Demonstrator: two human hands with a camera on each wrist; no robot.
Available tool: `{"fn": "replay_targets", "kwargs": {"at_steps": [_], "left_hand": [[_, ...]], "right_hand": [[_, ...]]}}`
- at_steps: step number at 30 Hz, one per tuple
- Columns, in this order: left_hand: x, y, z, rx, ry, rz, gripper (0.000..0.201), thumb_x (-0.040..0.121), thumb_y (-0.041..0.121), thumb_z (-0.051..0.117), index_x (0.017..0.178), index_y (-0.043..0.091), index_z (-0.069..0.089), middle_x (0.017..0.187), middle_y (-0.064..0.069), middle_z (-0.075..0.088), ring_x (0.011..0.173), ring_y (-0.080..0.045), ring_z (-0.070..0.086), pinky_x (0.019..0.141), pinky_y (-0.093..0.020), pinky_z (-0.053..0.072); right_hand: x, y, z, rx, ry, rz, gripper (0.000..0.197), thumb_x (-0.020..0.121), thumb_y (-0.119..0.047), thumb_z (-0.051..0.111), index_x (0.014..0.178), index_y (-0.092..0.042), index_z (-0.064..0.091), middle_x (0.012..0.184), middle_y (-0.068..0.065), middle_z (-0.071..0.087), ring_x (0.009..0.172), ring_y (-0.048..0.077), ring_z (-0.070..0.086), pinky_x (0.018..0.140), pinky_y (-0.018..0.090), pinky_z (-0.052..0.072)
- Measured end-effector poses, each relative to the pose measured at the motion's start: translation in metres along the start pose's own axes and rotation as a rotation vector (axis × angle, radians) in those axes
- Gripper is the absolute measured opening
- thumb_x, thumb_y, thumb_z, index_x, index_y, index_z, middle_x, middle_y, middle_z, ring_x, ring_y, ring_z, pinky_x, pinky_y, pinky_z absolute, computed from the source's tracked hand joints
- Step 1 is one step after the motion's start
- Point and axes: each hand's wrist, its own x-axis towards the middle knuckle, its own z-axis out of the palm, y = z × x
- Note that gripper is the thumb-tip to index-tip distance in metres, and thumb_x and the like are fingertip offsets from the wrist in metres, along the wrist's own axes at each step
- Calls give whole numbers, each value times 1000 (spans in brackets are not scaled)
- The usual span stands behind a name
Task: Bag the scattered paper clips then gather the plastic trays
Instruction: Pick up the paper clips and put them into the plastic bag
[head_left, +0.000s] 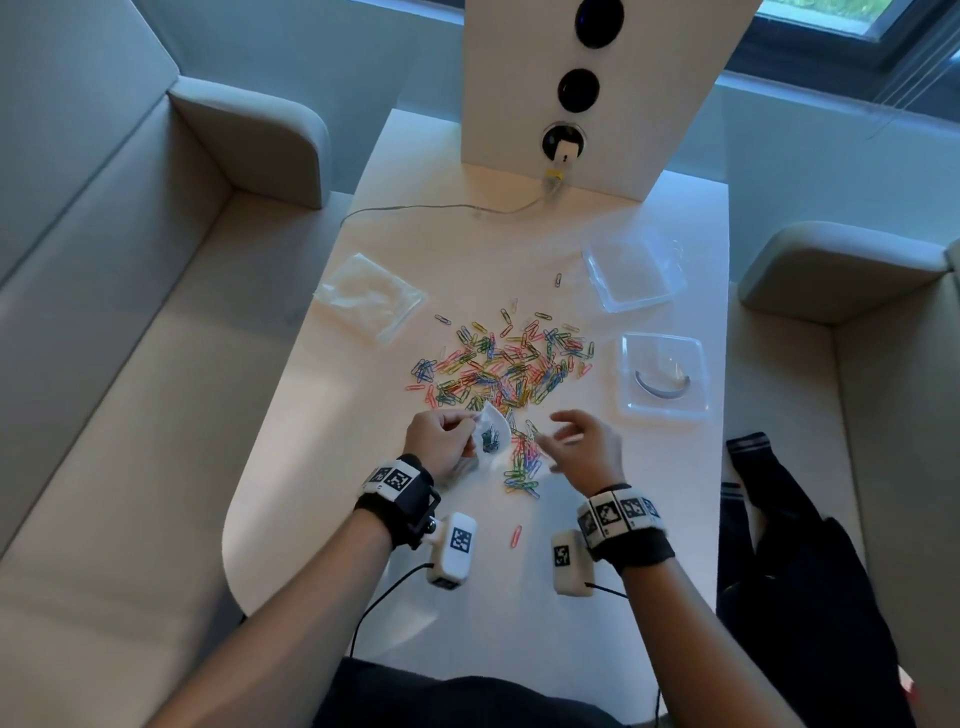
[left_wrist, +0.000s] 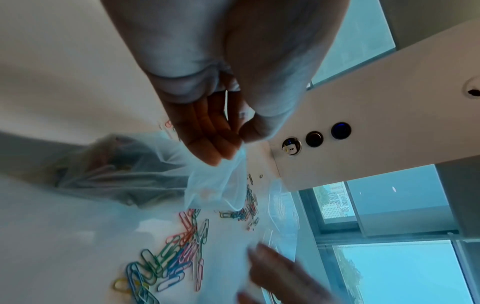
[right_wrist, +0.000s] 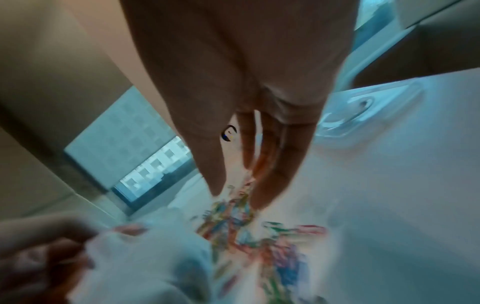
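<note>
Coloured paper clips lie scattered over the middle of the white table, with a smaller heap between my hands. My left hand pinches the rim of a small clear plastic bag that has a few clips inside; in the left wrist view the bag hangs below the left fingers. My right hand hovers just right of the bag with fingers spread and relaxed, holding nothing I can see; it is blurred. Two clear plastic trays sit at the right.
A stack of empty clear bags lies at the left of the table. A white panel with sockets and a plugged cable stands at the far end. One red clip lies near me. Sofas flank the table; dark clothing lies on the right one.
</note>
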Motion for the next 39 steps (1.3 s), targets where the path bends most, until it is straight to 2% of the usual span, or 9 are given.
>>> {"fn": "replay_targets", "kwargs": {"at_steps": [3, 5, 7, 16, 23, 30, 32, 34, 39], "left_hand": [[0, -3, -13, -3, 17, 2, 23, 87, 8, 59, 87, 22, 77, 79, -10, 75, 63, -13, 63, 73, -28, 56], [0, -6, -21, -6, 24, 5, 21, 88, 8, 60, 89, 21, 77, 81, -6, 73, 66, -6, 63, 75, -25, 55], [-1, -9, -27, -14, 38, 6, 20, 88, 9, 60, 91, 18, 78, 86, -10, 74, 71, -7, 64, 76, -25, 54], [-2, -23, -45, -29, 73, -35, 19, 86, 10, 61, 92, 14, 79, 95, -2, 76, 87, -15, 70, 88, -38, 58], [-1, -20, -47, -12, 78, -35, 19, 88, 12, 61, 95, 16, 78, 86, -8, 77, 70, -12, 66, 82, -37, 58], [5, -17, -46, 2, 56, -37, 18, 86, 15, 63, 94, 18, 78, 83, -8, 77, 68, -14, 66, 82, -37, 59], [6, -17, -45, -4, 48, -37, 18, 86, 16, 63, 94, 18, 78, 83, -10, 77, 68, -15, 66, 82, -38, 60], [6, -15, -42, -4, 36, -36, 17, 86, 16, 63, 95, 17, 78, 84, -9, 77, 71, -15, 66, 82, -38, 60], [7, -11, -29, -1, -3, -18, 16, 88, 15, 66, 83, 25, 77, 70, -10, 72, 63, -14, 61, 77, -30, 56]], "right_hand": [[-8, 39, 6, -217, -157, 293, 132, 43, -30, 99, 150, -26, 22, 128, 14, 42, 93, 32, 64, 54, 34, 59], [-22, 59, 20, -408, -221, 276, 156, 34, -39, 99, 153, -31, -1, 137, 13, 28, 105, 36, 60, 80, 42, 58], [-33, 68, 36, -490, -218, 164, 161, 31, -40, 99, 152, -33, -7, 132, 10, 26, 105, 35, 59, 96, 42, 51], [15, 33, 59, -260, 35, 193, 113, 61, -24, 91, 152, -17, 25, 134, 16, 37, 119, 33, 52, 103, 40, 47], [42, 7, 82, -376, 86, -28, 83, 65, -27, 89, 138, -23, 50, 121, 8, 37, 90, 25, 58, 91, 33, 53], [57, 9, 85, -414, 71, -168, 16, 80, -9, 74, 96, -8, 74, 99, 7, 57, 85, 28, 62, 82, 32, 52], [59, 13, 80, -384, 76, -171, 9, 79, -6, 75, 88, -8, 77, 92, 5, 60, 80, 26, 63, 80, 33, 55], [59, 15, 70, -288, 95, -102, 9, 74, -6, 79, 82, -11, 79, 86, 4, 67, 76, 23, 66, 80, 36, 57], [55, 31, 41, 215, 57, 381, 16, 69, -17, 86, 84, -16, 80, 89, 3, 77, 84, 14, 71, 84, 23, 56]]}}
